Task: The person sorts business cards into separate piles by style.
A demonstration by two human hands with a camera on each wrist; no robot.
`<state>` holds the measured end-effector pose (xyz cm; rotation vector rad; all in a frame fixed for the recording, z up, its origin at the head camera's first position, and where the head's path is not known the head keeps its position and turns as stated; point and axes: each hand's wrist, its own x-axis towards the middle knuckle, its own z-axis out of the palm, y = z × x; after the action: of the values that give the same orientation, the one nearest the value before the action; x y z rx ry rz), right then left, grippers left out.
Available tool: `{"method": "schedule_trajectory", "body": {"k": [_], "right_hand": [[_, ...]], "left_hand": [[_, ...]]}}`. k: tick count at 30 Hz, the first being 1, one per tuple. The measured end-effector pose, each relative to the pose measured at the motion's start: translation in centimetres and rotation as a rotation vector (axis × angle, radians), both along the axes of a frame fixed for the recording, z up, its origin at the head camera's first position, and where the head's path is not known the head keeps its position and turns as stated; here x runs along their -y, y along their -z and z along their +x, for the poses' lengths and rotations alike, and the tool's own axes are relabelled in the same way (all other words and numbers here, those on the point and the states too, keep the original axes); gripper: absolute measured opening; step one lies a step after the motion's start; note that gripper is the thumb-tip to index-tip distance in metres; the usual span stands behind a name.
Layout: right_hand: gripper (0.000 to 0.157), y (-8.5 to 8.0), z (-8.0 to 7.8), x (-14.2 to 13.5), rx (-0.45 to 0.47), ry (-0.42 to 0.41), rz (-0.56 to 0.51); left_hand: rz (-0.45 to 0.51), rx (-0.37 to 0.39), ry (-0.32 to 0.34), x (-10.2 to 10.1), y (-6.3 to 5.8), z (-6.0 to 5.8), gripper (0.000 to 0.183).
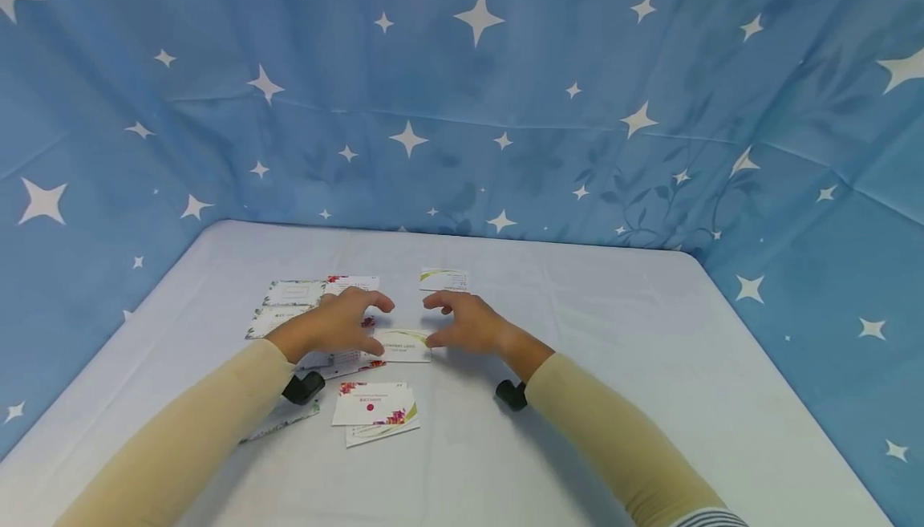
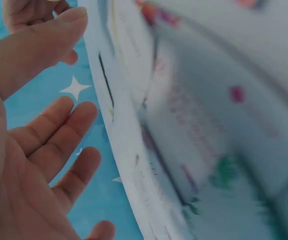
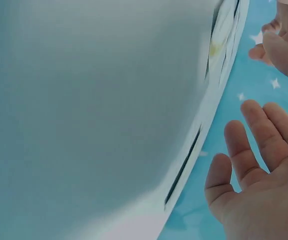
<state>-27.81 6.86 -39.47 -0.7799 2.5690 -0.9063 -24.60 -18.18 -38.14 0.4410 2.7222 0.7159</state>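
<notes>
A white card with a green curved stripe and printed lettering (image 1: 402,347) lies on the table between the two hands. My left hand (image 1: 341,320) is over the card's left side, thumb tip near its edge, fingers loosely bent. Across from it, my right hand (image 1: 472,325) hovers by the card's right edge. In the left wrist view the left hand's fingers (image 2: 66,137) are spread and grip nothing. The right hand's fingers (image 3: 241,150) look relaxed and hold nothing in the right wrist view.
Beyond the hands lies another green-striped card (image 1: 444,279). Cards with floral borders (image 1: 294,293) cluster at the left, partly under the left hand. Nearer, a red-flowered card (image 1: 370,404) overlaps a green-striped one (image 1: 382,432). A blue starred curtain (image 1: 462,94) hangs behind the white table (image 1: 613,334).
</notes>
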Motion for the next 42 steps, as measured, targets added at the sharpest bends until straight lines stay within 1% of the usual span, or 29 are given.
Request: {"method": "schedule_trajectory", "body": {"k": [5, 10, 15, 20, 24, 28, 30, 33, 38, 42], "right_hand": [[0.066, 0.4, 0.9, 0.7, 0.007, -0.050, 0.068], [0.069, 0.6, 1.5, 1.1, 0.008, -0.044, 0.135], [0.068, 0.7, 1.7, 1.1, -0.025, -0.039, 0.205], [0.061, 0.7, 1.7, 1.1, -0.065, -0.043, 0.212], [0.060, 0.6, 1.9, 0.9, -0.070, -0.037, 0.212], [0.057, 0.3, 1.7, 0.4, -0.070, -0.019, 0.195], [0.057, 0.1, 1.3, 0.0, -0.073, -0.006, 0.176], [0.057, -0.5, 0.4, -0.8, -0.083, 0.013, 0.145], [0.059, -1.4, -1.4, -2.0, -0.114, 0.075, 0.099], [0.059, -1.4, -2.7, -2.9, -0.120, 0.147, 0.078]], "left_hand": [[-0.025, -0.032, 0.027, 0.3, 0.6, 0.7, 0.068], [-0.044, -0.051, 0.030, 0.3, 1.3, 1.1, 0.065], [-0.045, -0.079, 0.041, 0.2, 1.4, 1.3, 0.056], [-0.043, -0.103, 0.037, 0.1, 1.4, 1.5, 0.052], [-0.044, -0.108, 0.033, 0.0, 1.4, 1.5, 0.051], [-0.039, -0.111, 0.020, -0.2, 1.0, 1.4, 0.048], [-0.029, -0.111, 0.004, -0.4, 0.7, 1.0, 0.047], [0.001, -0.112, -0.015, -0.9, 0.2, 0.0, 0.046], [0.078, -0.104, -0.064, -2.0, -0.3, -2.2, 0.048], [0.134, -0.082, -0.107, -2.9, -0.3, -4.0, 0.050]]}}
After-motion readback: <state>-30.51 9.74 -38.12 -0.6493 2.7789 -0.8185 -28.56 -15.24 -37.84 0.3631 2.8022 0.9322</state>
